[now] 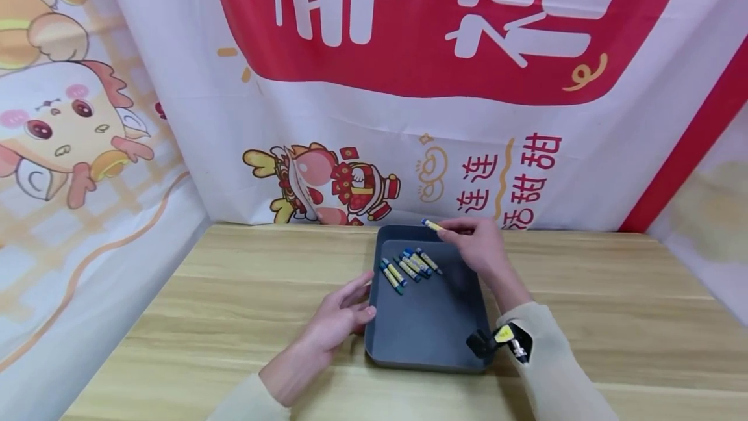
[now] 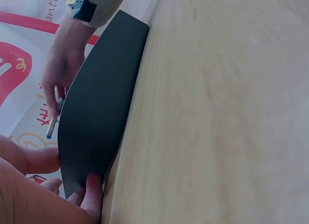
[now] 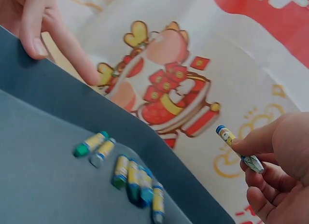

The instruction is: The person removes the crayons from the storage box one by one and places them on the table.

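Note:
A crayon [image 1: 433,225] with a yellow wrapper and a blue end is pinched between the thumb and fingers of my right hand [image 1: 480,245], above the tray's far right part. In the right wrist view the held crayon [image 3: 225,135] shows a pale tip. My left hand [image 1: 334,318] touches the left wall of the grey tray [image 1: 429,330] with fairly straight fingers. Inside the tray lie several crayons [image 3: 120,172], in green, blue and pale tones with yellow wrappers. They form two groups in its far left half.
The tray stands on a light wooden table [image 1: 245,297], near its back edge. A white printed cloth [image 1: 204,122] with red shapes hangs behind, and another patterned cloth [image 1: 58,226] covers the left side. A small black camera [image 1: 480,344] sits on the right wrist.

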{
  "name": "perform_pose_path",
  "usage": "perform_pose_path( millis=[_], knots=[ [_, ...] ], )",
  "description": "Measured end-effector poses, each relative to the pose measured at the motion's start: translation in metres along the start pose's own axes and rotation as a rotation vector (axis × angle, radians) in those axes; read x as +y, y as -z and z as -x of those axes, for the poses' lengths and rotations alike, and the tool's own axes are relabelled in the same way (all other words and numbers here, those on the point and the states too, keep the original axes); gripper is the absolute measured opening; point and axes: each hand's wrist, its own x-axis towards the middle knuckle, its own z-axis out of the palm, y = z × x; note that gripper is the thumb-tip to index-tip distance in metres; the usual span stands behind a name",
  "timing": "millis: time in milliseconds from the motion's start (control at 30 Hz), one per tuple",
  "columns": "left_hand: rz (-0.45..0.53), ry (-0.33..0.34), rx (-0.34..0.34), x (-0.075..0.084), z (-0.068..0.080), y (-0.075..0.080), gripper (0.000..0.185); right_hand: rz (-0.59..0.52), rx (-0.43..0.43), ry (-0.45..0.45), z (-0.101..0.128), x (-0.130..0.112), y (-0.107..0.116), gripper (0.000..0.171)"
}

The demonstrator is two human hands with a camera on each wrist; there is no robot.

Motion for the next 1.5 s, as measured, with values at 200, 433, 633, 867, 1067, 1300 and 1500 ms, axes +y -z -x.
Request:
perform_pose_path(
  millis=[200,433,633,867,1067,1300,1500],
  knots=[
    [-0.01,0.019,0.032,-0.002,0.002,0.004,0.07,-0.007,0.068,-0.056,0.008,0.014,0.015,0.029],
    [-0.017,0.02,0.042,-0.002,0.004,0.007,0.07,-0.016,0.109,-0.093,0.012,0.037,0.026,0.03],
    [-0.026,0.025,0.045,-0.003,0.005,0.006,0.069,0.016,0.155,-0.126,0.013,0.052,0.035,0.03],
    [-0.032,0.037,0.049,0.0,0.003,0.004,0.069,0.063,0.179,-0.173,0.014,0.062,0.042,0.031],
    [-0.03,0.033,0.037,0.0,0.002,0.003,0.068,0.055,0.17,-0.241,0.017,0.074,0.046,0.033],
    [-0.027,0.023,0.02,-0.001,0.0,-0.001,0.069,0.105,0.184,-0.255,0.018,0.09,0.054,0.034],
    [-0.027,0.026,0.025,0.0,0.001,-0.002,0.069,0.15,0.214,-0.238,0.018,0.095,0.056,0.032]
  ],
)
